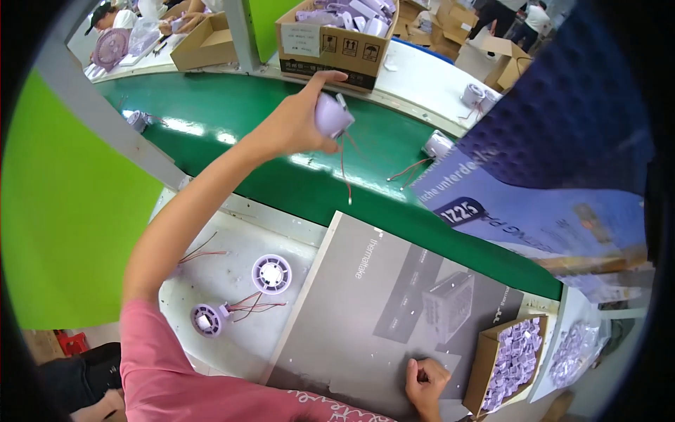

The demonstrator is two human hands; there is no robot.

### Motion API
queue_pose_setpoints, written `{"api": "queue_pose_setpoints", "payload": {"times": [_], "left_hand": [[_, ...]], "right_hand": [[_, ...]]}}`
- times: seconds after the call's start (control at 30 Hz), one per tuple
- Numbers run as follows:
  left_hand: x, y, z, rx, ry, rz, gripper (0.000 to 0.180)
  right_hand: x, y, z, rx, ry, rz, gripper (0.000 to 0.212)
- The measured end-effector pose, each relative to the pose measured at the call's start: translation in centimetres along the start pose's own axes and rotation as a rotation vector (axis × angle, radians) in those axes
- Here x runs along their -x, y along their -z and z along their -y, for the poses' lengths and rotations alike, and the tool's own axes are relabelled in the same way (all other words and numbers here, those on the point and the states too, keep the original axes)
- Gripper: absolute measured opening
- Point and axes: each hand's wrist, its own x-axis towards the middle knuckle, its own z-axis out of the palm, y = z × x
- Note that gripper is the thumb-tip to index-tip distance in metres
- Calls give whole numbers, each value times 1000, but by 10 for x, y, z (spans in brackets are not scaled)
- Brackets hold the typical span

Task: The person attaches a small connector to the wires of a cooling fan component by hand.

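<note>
My left hand [302,123] reaches over the green conveyor belt, its fingers closed around a rounded light-purple motor housing [333,116]. Thin red wires hang from this housing, with a pale tip at their lower end. My right hand [427,383] is curled into a loose fist on the grey printed board [344,323], and nothing shows in it. On the white worktop left of the board lie two round purple fan-like parts, an upper one [271,274] and a lower one [208,321] with several wires. More loose wires lie near my left elbow.
A carton of purple parts [337,53] stands beyond the belt [239,176]. Another wired housing [437,145] sits on the belt to the right. A small box of purple pieces [513,362] stands at lower right. A blue printed sheet [548,155] hangs at right; people work behind.
</note>
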Motion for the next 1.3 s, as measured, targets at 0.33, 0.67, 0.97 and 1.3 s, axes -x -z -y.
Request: {"api": "queue_pose_setpoints", "payload": {"times": [0.33,0.67,0.97,1.3], "left_hand": [[163,-60,-94,5,-237,51,64],[259,-165,-77,-222,-223,-44,68],[292,-144,-77,-856,-321,-110,84],[252,-138,-97,-850,-945,-1,56]], "right_hand": [[9,37,13,-46,134,-94,26],[43,91,9,5,71,-187,22],[42,148,-65,244,83,-479,25],[5,169,-75,550,190,-141,16]]}}
